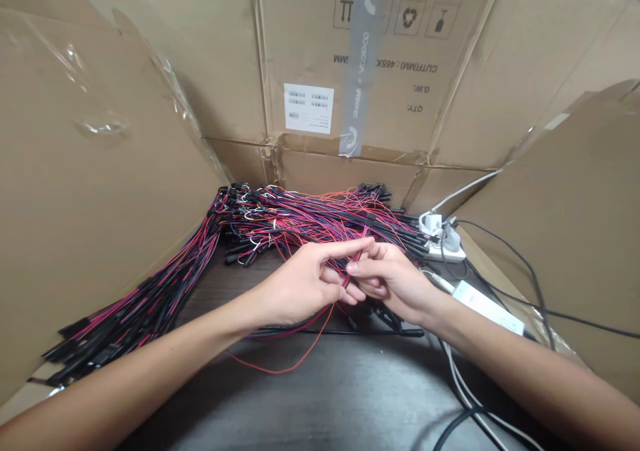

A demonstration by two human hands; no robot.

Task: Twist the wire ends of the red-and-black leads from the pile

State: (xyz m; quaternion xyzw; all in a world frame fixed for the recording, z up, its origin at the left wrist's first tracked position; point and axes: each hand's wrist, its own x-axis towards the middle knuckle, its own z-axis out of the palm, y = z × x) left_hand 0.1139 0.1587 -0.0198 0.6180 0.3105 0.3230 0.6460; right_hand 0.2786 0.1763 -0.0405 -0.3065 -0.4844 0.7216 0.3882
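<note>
My left hand (305, 284) and my right hand (387, 277) meet over the middle of the table, fingertips close together. Between them runs a wire harness (365, 231) of pink, red and dark wires, with a black connector (370, 219) above my fingers. My right thumb and fingers pinch these wires. My left index finger stretches across them while the other left fingers curl below. A loose orange wire (300, 363) loops down under my left hand. The part of the harness inside my fingers is hidden.
Behind my hands lies a large pile of wire harnesses (300, 214); another bundle (165, 284) drapes to the left. A power strip (445, 254), a white adapter box (487, 307) and cables (525, 264) are at right. Cardboard walls (240, 71) enclose the dark table (320, 404).
</note>
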